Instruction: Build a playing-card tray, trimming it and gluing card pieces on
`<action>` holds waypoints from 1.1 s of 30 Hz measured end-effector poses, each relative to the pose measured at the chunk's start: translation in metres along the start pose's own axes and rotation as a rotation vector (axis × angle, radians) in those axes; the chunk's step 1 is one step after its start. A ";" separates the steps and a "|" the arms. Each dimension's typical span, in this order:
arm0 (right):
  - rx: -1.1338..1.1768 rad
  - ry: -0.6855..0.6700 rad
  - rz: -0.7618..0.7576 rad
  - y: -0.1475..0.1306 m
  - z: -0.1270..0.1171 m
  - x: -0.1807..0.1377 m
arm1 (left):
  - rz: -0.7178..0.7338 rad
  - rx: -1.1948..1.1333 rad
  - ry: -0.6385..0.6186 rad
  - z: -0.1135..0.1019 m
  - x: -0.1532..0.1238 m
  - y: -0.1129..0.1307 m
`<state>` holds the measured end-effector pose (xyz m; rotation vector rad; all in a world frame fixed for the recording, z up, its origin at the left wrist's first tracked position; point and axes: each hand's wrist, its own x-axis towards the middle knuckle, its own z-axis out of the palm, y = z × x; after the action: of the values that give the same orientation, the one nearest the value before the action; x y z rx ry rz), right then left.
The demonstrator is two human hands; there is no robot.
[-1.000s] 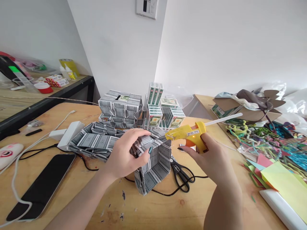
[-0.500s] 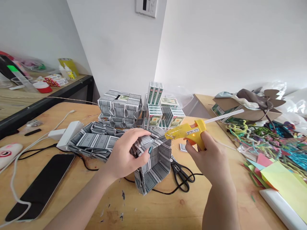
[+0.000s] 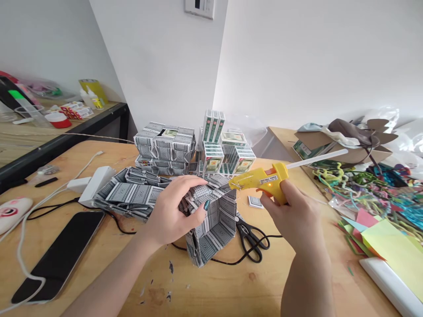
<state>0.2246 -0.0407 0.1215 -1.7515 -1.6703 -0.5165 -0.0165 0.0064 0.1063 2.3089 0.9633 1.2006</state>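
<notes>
My left hand [image 3: 180, 211] grips the upper left edge of a box made of folded playing cards [image 3: 216, 235], thumb in front and fingers over the top. The box's hollow side faces me. In my right hand [image 3: 294, 215] is a yellow hot glue gun [image 3: 262, 180], its small light lit and a clear glue stick [image 3: 317, 158] poking out of the back. The gun's nozzle points left at the top edge of the card box; whether it touches cannot be made out. Behind my left hand lies another folded-card piece [image 3: 132, 196].
Black scissors [image 3: 253, 240] and a black cable lie right of the box. Behind stand a card-built block [image 3: 165, 147] and stacked card packs [image 3: 213, 158]. A phone [image 3: 59, 255] and power strip [image 3: 97, 187] are left; craft scraps [image 3: 390, 193] and coloured paper [image 3: 393, 246] right.
My right hand has drawn the glue gun slightly to the right and up, away from the middle of the box's top edge. My left hand keeps its grip on the box.
</notes>
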 end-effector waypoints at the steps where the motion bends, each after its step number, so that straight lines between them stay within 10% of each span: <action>1: -0.002 -0.002 -0.001 0.000 0.000 0.000 | -0.002 0.000 0.000 0.000 0.000 0.000; 33: -0.045 0.004 0.012 0.007 -0.006 0.002 | 0.026 0.018 0.020 0.000 0.000 -0.001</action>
<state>0.2321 -0.0430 0.1256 -1.7913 -1.6561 -0.5557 -0.0167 0.0072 0.1055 2.3347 0.9571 1.2323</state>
